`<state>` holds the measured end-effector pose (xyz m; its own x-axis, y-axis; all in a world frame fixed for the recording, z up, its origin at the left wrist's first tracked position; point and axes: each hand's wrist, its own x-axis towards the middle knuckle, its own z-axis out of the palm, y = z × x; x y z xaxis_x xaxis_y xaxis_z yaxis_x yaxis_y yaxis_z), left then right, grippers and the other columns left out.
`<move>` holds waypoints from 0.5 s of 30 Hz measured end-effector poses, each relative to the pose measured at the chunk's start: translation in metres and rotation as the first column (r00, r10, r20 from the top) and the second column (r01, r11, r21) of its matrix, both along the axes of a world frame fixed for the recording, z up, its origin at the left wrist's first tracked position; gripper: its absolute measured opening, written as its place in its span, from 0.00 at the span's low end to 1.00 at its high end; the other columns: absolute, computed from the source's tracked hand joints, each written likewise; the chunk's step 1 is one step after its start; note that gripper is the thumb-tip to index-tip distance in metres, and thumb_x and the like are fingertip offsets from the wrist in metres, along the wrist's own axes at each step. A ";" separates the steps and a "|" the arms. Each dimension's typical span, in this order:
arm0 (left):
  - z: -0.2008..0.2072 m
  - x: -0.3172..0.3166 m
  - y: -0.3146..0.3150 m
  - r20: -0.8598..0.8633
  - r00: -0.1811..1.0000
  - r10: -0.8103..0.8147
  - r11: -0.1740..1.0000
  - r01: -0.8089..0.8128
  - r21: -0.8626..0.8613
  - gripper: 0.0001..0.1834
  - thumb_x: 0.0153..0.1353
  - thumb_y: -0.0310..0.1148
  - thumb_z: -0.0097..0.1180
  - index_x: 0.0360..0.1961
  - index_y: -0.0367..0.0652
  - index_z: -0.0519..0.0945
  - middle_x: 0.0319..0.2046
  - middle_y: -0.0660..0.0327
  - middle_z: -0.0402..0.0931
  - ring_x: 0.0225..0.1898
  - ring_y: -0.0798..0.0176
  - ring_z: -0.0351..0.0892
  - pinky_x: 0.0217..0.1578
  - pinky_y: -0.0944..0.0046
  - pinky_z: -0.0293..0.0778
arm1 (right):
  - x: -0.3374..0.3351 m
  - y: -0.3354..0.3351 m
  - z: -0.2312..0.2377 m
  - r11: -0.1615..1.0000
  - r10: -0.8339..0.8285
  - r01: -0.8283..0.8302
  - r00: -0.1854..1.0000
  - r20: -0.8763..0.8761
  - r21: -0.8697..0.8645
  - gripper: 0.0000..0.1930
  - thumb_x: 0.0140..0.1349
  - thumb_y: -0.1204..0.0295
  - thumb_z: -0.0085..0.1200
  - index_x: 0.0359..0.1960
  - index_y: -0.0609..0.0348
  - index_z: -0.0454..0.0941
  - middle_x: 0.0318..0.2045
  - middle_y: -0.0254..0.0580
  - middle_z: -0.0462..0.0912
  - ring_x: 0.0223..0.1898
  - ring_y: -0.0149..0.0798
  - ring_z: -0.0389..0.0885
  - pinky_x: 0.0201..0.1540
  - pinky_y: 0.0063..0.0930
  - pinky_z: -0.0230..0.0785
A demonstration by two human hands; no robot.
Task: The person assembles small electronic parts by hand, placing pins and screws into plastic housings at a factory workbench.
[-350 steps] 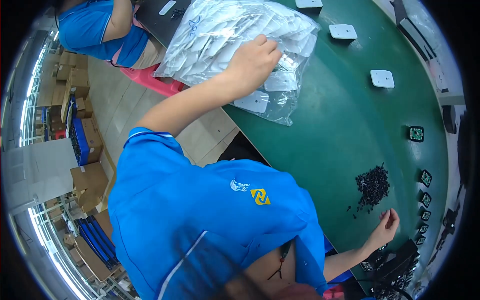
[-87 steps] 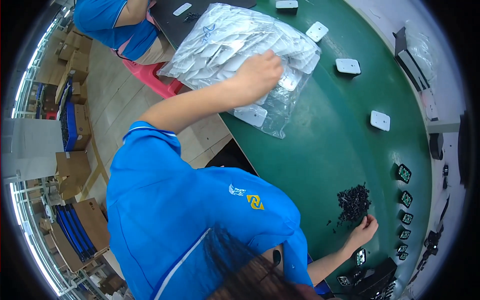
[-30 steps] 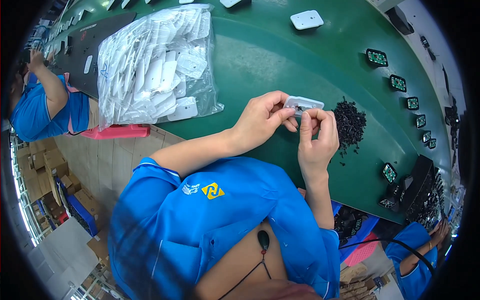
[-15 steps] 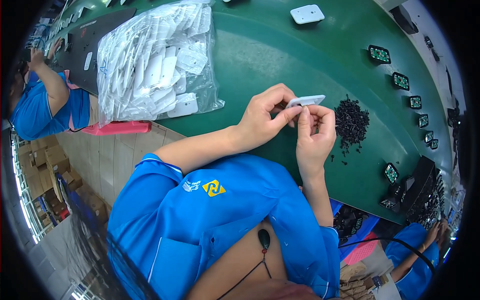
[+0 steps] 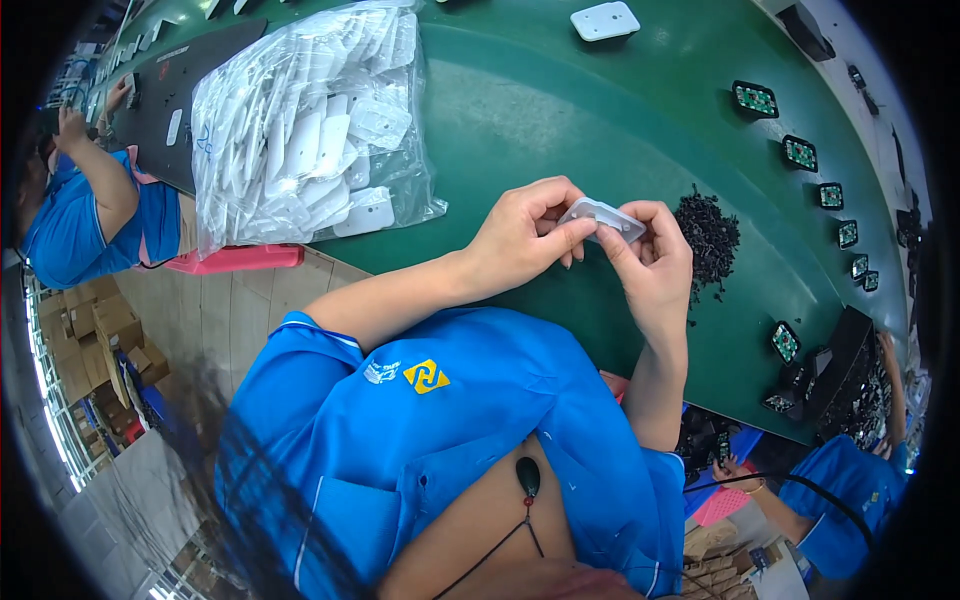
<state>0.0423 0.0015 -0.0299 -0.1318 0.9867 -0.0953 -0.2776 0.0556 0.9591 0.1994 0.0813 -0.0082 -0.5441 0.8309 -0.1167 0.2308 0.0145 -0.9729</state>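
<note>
A white plastic cover [image 5: 606,214] is held up between my two hands above the green table. My left hand [image 5: 530,232] pinches its left end, thumb along the near edge. The fingers and thumb of my right hand [image 5: 655,262] close on its right end. The cover is tilted, and my fingertips hide part of it. Just right of my right hand lies a pile of small black parts that look like screws [image 5: 708,238]. To the left, a clear plastic bag [image 5: 310,130] holds many more white covers.
One white cover [image 5: 605,21] lies at the far side of the green table [image 5: 500,120]. Black housings with green circuit boards [image 5: 755,99] line the right. A black bin [image 5: 842,375] stands at the right edge. Co-workers sit at left [image 5: 85,200] and lower right [image 5: 840,500].
The white cover has turned so its broad face shows more. My right hand has moved right and grips its right end. The co-worker at lower right has shifted.
</note>
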 end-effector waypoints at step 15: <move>-0.005 -0.046 0.056 -0.381 0.924 0.040 0.978 -0.114 -0.174 0.05 0.67 0.25 0.45 0.39 0.34 0.73 0.25 0.57 0.73 0.18 0.71 0.74 0.20 0.70 0.69 | -0.007 0.100 -0.007 0.893 -0.066 0.018 0.994 0.090 0.450 0.19 0.50 0.69 0.66 0.43 0.59 0.75 0.37 0.35 0.77 0.35 0.30 0.74 0.35 0.23 0.68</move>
<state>-0.0036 0.0572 -0.0349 -0.2687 0.9406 -0.2077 0.0878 0.2386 0.9671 0.1920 0.1816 -0.0151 -0.5128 0.8295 0.2212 0.3367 0.4313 -0.8370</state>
